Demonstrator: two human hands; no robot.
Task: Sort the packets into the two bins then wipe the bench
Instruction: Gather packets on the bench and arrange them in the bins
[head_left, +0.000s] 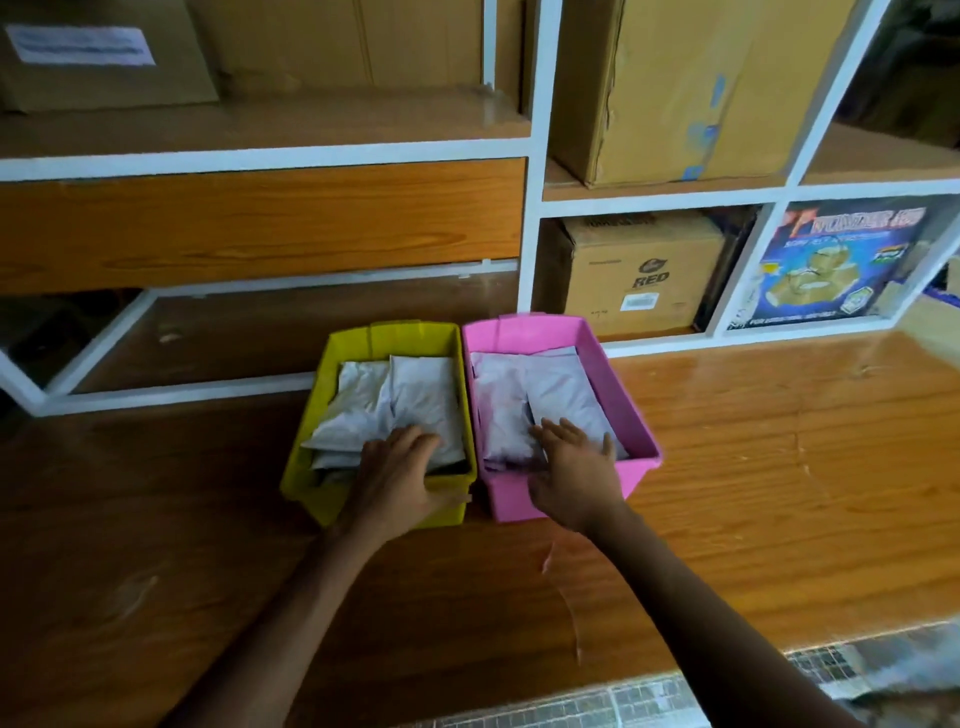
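Glossy wood-grain table (779, 467): yellow rectangular plastic bin (311, 415) left, pink rectangular plastic bin (524, 332) right, side walls touching. Yellow bin holds soft, crinkled white packets (410, 395), stacked, lower ones mostly hidden. Left hand (397, 478) reaches over its near rim, fingers (410, 436) loosely bent on the top packets, gripping nothing. Right hand (574, 467) lies flat, fingers spread, on pink bin's packets (550, 395). Edges slightly blurred.

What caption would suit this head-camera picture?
Left hand rests on white packets in the yellow bin, right hand on those in the pink bin.
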